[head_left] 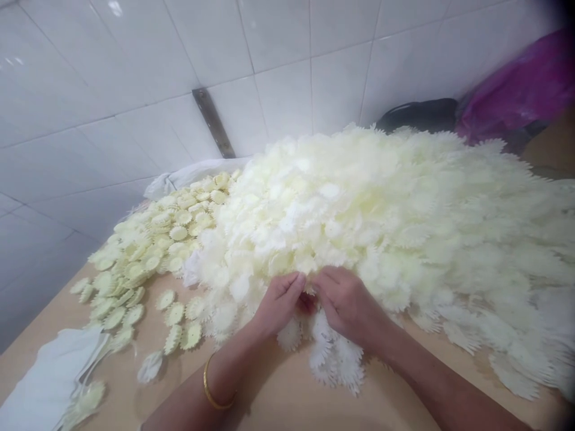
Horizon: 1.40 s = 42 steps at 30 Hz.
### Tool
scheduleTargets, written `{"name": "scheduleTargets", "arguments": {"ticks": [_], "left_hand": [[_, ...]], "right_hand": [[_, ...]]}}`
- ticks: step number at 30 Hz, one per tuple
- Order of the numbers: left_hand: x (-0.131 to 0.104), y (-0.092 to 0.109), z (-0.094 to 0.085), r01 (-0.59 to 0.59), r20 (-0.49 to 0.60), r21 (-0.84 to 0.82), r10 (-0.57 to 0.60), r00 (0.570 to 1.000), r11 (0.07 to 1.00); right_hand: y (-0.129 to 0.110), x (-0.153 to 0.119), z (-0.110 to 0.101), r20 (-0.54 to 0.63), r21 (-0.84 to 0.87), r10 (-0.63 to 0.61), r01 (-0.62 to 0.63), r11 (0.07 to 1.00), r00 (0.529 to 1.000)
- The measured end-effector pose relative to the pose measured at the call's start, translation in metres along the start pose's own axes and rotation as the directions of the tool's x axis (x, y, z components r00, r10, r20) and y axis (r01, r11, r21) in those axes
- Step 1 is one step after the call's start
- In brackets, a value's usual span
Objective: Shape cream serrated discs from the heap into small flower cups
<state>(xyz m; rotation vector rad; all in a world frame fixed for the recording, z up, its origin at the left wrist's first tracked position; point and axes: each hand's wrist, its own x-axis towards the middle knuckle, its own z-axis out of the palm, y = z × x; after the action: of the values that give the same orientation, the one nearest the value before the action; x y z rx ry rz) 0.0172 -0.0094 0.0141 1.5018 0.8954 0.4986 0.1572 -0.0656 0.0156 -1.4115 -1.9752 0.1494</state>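
Observation:
My left hand and my right hand meet at the front edge of a large heap of pale yellow, scallop-edged petal pieces. Both are closed, thumbs pressed to the fingers in a pinch. A small pale bit shows between the fingertips, too blurred to name. Below them is a reddish patch that I cannot make out. Several white fringed petal pieces lie under and just in front of my right hand. A gold bangle circles my left wrist.
Thicker yellow notched discs are piled at the left on the tan table. White cloth or paper lies at the front left. Behind stand a tiled wall with a metal strip, a black object and purple plastic.

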Motion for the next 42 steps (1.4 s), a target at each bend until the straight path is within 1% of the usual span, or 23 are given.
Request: {"name": "scheduleTargets", "arguments": {"ticks": [4,8,12,15,17,23,27,31,35,39,42], "left_hand": [[0.001,0.001,0.0,0.026,0.001,-0.039,-0.026,1.0,0.999],[0.002,0.001,0.0,0.043,-0.021,-0.071,-0.045,0.999,0.997],[0.001,0.0,0.002,0.01,-0.02,-0.107,-0.012,1.0,0.994],[0.001,-0.002,0.002,-0.022,-0.002,-0.121,0.022,1.0,0.992],[0.001,-0.003,0.002,-0.02,0.006,-0.126,0.021,1.0,0.992],[0.003,-0.001,-0.005,0.022,0.122,-0.22,0.005,0.993,0.975],[0.005,-0.004,-0.01,0.045,0.191,-0.284,0.011,0.982,0.958],[0.007,-0.007,-0.013,0.051,0.214,-0.354,0.028,0.977,0.934],[0.007,-0.004,-0.013,0.081,0.247,-0.413,0.027,0.969,0.907],[0.007,-0.001,-0.011,0.081,0.234,-0.467,0.035,0.971,0.88],[0.007,-0.002,-0.008,0.077,0.212,-0.511,0.038,0.977,0.856]], "right_hand": [[0.0,0.001,0.002,-0.01,0.007,0.01,-0.01,1.0,1.0],[0.002,0.001,0.004,-0.03,0.133,0.047,-0.042,0.99,0.998],[0.002,0.002,0.005,-0.006,0.266,0.105,-0.1,0.959,0.994],[0.003,0.001,0.005,-0.002,0.302,0.123,-0.117,0.946,0.992],[0.003,0.001,0.004,-0.015,0.311,0.133,-0.122,0.942,0.991],[0.003,0.002,0.0,-0.02,0.345,0.195,-0.177,0.922,0.981],[0.003,0.004,-0.002,0.031,0.405,0.246,-0.237,0.883,0.969],[0.002,0.004,-0.006,0.071,0.442,0.288,-0.289,0.849,0.955],[0.001,0.004,-0.009,0.109,0.531,0.314,-0.323,0.783,0.943],[0.002,0.003,-0.008,0.134,0.616,0.317,-0.329,0.716,0.939],[0.002,0.003,-0.007,0.14,0.635,0.316,-0.33,0.699,0.938]]}}
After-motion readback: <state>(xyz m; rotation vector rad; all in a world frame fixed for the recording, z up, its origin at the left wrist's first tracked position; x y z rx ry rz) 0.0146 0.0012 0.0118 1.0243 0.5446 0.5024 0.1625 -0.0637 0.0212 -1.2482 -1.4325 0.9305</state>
